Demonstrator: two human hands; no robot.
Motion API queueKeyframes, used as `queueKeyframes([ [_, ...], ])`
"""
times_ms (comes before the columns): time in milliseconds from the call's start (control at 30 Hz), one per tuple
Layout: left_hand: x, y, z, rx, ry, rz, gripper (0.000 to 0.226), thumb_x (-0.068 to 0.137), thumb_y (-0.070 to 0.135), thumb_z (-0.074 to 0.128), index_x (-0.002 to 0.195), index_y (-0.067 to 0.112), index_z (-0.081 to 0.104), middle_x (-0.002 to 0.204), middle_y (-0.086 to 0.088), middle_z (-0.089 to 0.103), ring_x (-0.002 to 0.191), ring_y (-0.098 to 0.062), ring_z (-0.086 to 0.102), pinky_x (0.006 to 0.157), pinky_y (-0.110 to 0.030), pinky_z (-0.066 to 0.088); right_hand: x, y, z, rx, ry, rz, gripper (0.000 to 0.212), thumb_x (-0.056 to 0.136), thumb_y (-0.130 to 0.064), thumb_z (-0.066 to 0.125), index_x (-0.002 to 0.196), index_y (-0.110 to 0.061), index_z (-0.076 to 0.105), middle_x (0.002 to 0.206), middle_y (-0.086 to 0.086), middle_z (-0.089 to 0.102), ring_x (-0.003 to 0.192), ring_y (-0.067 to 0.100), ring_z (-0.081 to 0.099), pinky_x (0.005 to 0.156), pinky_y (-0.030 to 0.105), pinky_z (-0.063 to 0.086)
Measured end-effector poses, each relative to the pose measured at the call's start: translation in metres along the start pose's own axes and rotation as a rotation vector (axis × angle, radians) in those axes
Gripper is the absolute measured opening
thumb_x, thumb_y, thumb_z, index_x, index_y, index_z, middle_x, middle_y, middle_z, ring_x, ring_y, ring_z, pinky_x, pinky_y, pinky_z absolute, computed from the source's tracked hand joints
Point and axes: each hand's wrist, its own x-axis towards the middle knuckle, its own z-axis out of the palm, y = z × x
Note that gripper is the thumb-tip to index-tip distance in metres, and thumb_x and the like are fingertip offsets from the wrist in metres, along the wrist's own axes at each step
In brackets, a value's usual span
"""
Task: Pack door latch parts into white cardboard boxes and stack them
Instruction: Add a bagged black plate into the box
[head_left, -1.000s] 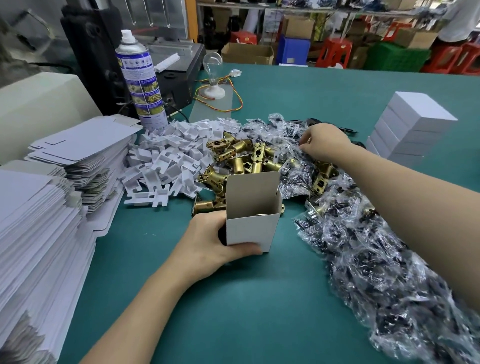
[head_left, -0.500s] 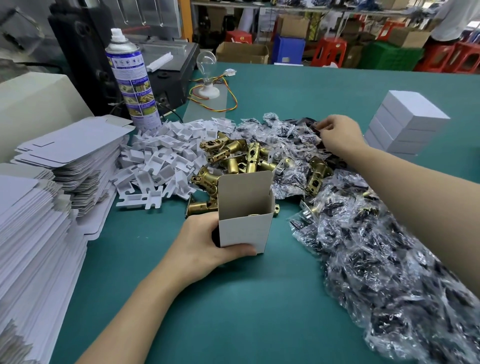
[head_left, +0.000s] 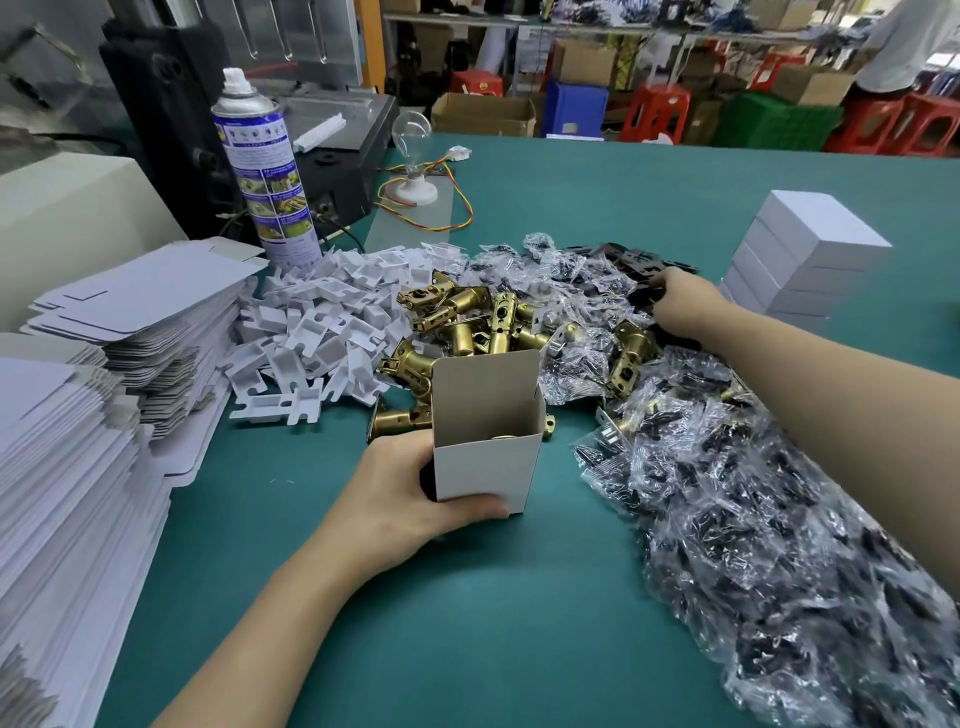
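The left hand (head_left: 415, 499) clamps the open box (head_left: 483, 441) upright while the right hand (head_left: 680, 296), its grip hidden, should lift one black plate (head_left: 639, 262) cleanly.

Bare green surface (head_left: 467, 623) lay open in front of the upright box (head_left: 485, 467) and far beyond the heaps. Flat cardboard stacks (head_left: 67, 493) walled the left side; bagged parts (head_left: 753, 519) crowded the right. Brass latches (head_left: 462, 322) and white plastic pieces (head_left: 322, 322) blocked the way just behind the box, with a spray can (head_left: 265, 171) beyond them.
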Motion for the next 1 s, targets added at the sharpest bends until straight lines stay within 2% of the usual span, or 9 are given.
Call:
queueKeyframes([
  [100,0.000,0.001,0.000,0.005,-0.006,0.009,0.034,0.063,0.059,0.088,0.095,0.052,0.075,0.095,0.020,0.076,0.084,0.001,0.071,0.069,-0.026,0.061,-0.005,0.001,0.005,-0.045,-0.054,-0.002,0.060,0.099,0.001,0.046,0.156,-0.006,0.031,0.123,0.020,0.059,0.102,0.036,0.058,0.065,0.037,0.047],
  [167,0.000,0.002,0.000,0.012,-0.004,0.022,0.033,0.064,0.060,0.088,0.093,0.056,0.074,0.095,0.022,0.076,0.083,0.004,0.070,0.068,-0.024,0.060,-0.008,0.002,0.006,-0.095,-0.007,-0.028,0.059,0.097,0.001,0.048,0.154,-0.005,0.035,0.129,0.023,0.061,0.106,0.038,0.061,0.074,0.041,0.053],
  [233,0.000,0.002,0.000,0.013,-0.004,0.034,0.032,0.064,0.059,0.088,0.093,0.057,0.073,0.094,0.024,0.075,0.083,0.005,0.070,0.066,-0.020,0.059,-0.011,0.003,0.007,-0.143,0.044,-0.049,0.059,0.094,0.004,0.050,0.151,-0.007,0.041,0.125,0.024,0.064,0.101,0.038,0.064,0.077,0.047,0.058],
  [333,0.000,-0.002,0.000,0.018,-0.003,0.026,0.034,0.064,0.059,0.088,0.095,0.055,0.074,0.094,0.024,0.075,0.083,0.003,0.071,0.066,-0.021,0.060,-0.018,0.002,0.007,-0.205,0.114,-0.070,0.041,0.091,0.005,0.053,0.131,-0.005,0.052,0.112,0.022,0.066,0.093,0.038,0.064,0.077,0.050,0.058],
  [467,0.001,-0.008,-0.001,0.028,0.005,0.005,0.040,0.061,0.060,0.089,0.097,0.051,0.075,0.093,0.021,0.075,0.082,0.001,0.072,0.063,-0.029,0.063,-0.022,0.000,0.003,-0.300,0.197,-0.067,0.025,0.087,0.009,0.056,0.108,-0.004,0.060,0.101,0.018,0.067,0.088,0.036,0.057,0.078,0.041,0.045],
  [567,0.002,-0.008,-0.001,0.023,0.003,0.002,0.039,0.061,0.061,0.089,0.096,0.052,0.075,0.093,0.021,0.075,0.081,0.001,0.072,0.063,-0.029,0.063,-0.025,0.000,0.000,-0.383,0.239,-0.064,0.020,0.089,0.006,0.061,0.106,-0.005,0.063,0.104,0.020,0.068,0.101,0.038,0.060,0.084,0.041,0.041],
  [767,0.002,-0.008,-0.001,0.018,-0.005,0.005,0.039,0.061,0.061,0.089,0.097,0.052,0.075,0.095,0.021,0.075,0.082,0.001,0.072,0.064,-0.027,0.063,-0.027,0.006,-0.013,-0.466,0.366,-0.075,0.020,0.095,-0.001,0.061,0.114,-0.003,0.065,0.119,0.024,0.058,0.117,0.043,0.051,0.096,0.050,0.043],
  [867,0.002,-0.007,-0.001,0.007,-0.003,-0.006,0.038,0.061,0.058,0.090,0.096,0.053,0.075,0.094,0.022,0.075,0.082,0.001,0.072,0.064,-0.028,0.063,-0.032,-0.002,-0.028,-0.286,0.429,-0.091,0.020,0.101,-0.013,0.058,0.116,-0.002,0.065,0.123,0.024,0.055,0.116,0.044,0.051,0.094,0.050,0.046],
  [1000,0.002,-0.005,-0.001,0.004,-0.013,-0.015,0.037,0.064,0.049,0.095,0.096,0.052,0.076,0.095,0.021,0.076,0.084,0.000,0.073,0.066,-0.027,0.063,-0.065,-0.039,-0.051,0.276,0.455,-0.182,0.016,0.103,-0.022,0.057,0.112,-0.009,0.062,0.112,0.014,0.071,0.100,0.033,0.067,0.083,0.047,0.057],
])
